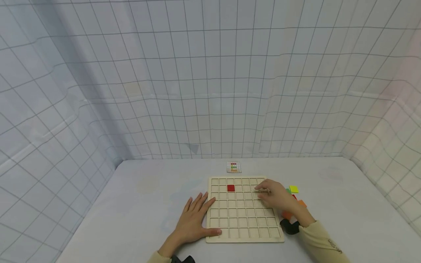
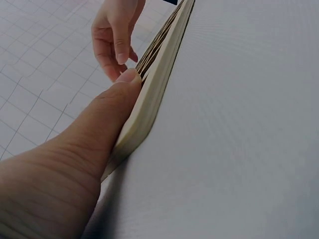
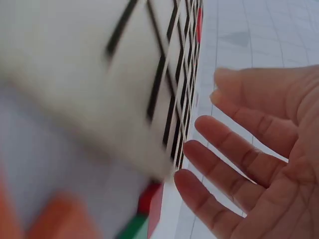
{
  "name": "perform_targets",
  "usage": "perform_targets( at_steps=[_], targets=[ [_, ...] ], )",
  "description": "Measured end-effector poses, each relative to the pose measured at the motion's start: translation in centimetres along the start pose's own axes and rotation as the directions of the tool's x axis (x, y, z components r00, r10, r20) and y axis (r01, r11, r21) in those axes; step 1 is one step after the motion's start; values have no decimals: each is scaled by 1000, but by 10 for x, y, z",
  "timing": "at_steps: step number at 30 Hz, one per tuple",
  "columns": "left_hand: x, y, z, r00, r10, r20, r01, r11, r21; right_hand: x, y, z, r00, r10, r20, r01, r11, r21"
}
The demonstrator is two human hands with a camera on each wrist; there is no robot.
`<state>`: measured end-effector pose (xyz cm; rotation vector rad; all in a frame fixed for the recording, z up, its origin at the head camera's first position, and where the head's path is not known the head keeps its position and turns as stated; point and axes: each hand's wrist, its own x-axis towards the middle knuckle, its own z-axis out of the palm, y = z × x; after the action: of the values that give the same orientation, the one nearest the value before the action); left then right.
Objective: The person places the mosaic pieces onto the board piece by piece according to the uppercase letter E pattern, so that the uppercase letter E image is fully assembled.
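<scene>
A pale wooden grid board (image 1: 245, 239) lies flat, one red square tile (image 1: 231, 188) in a cell of its second row from the far side. My left hand (image 1: 193, 224) rests at the board's left edge with fingers spread. Its thumb (image 2: 107, 107) lies on the rim near the front corner. Over the right side of the board hovers my right hand (image 1: 279, 197), fingers loosely bent and thumb apart from the index finger. In the right wrist view, no tile shows between the fingertips (image 3: 192, 149).
Right of the board lie loose tiles: a yellow tile (image 1: 294, 189), orange tiles (image 1: 302, 204), and red and green ones partly hidden by my right hand. A small card with a coloured grid pattern (image 1: 234, 167) lies beyond the board. Checked white cloth (image 1: 197, 91) hangs around the table.
</scene>
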<state>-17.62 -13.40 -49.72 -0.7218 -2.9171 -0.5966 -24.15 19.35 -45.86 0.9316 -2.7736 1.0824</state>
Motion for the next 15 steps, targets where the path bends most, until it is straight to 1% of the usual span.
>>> perform_targets(
  at_steps=[4,7,10,11,15],
  targets=[
    [0,0,-1,1000,3,2,-3,1000,0,-14,5,-13,998,54,-30,-57,995,-83],
    [0,-1,-1,1000,3,2,-3,1000,-1,-21,8,-20,994,105,-33,-108,984,-140],
    [0,-1,-1,1000,0,4,0,1000,-3,-24,11,-23,988,150,-36,-154,969,-192],
    [0,-1,-1,1000,-1,5,1,1000,-4,-25,12,-24,987,159,-37,-163,964,-210],
    [0,-3,1,1000,2,-3,-2,1000,-1,-24,16,-24,988,154,-33,-157,952,-264]
  ],
)
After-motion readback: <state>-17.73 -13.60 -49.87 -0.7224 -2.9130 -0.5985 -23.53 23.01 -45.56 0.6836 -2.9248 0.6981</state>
